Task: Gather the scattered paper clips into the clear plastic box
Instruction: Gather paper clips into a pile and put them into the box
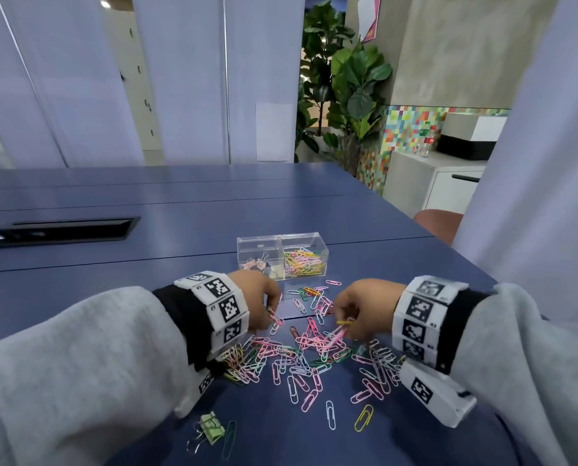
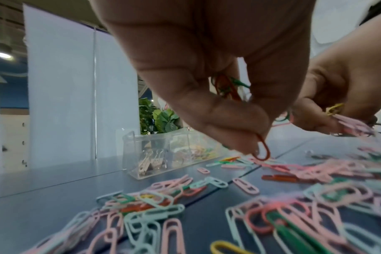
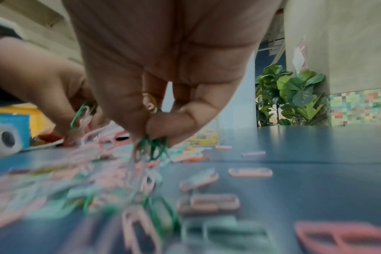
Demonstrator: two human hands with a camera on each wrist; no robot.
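Coloured paper clips (image 1: pixel 301 358) lie scattered over the blue table (image 1: pixel 180 297) between my wrists. The clear plastic box (image 1: pixel 282 255) stands just beyond them; its right compartment holds many clips, its left a few binder clips. My left hand (image 1: pixel 269 306) hovers low over the pile and pinches a small bunch of paper clips (image 2: pixel 262 151), an orange one hanging from the fingertips. My right hand (image 1: pixel 346 322) pinches a bunch of clips (image 3: pixel 151 147), pink and yellow in the head view, green in the right wrist view.
A green binder clip (image 1: pixel 212 428) and a dark green paper clip (image 1: pixel 228 438) lie near the front edge. A black cable slot (image 1: pixel 69 228) is set into the table at the far left. A brown chair (image 1: pixel 438 223) stands past the table's right edge.
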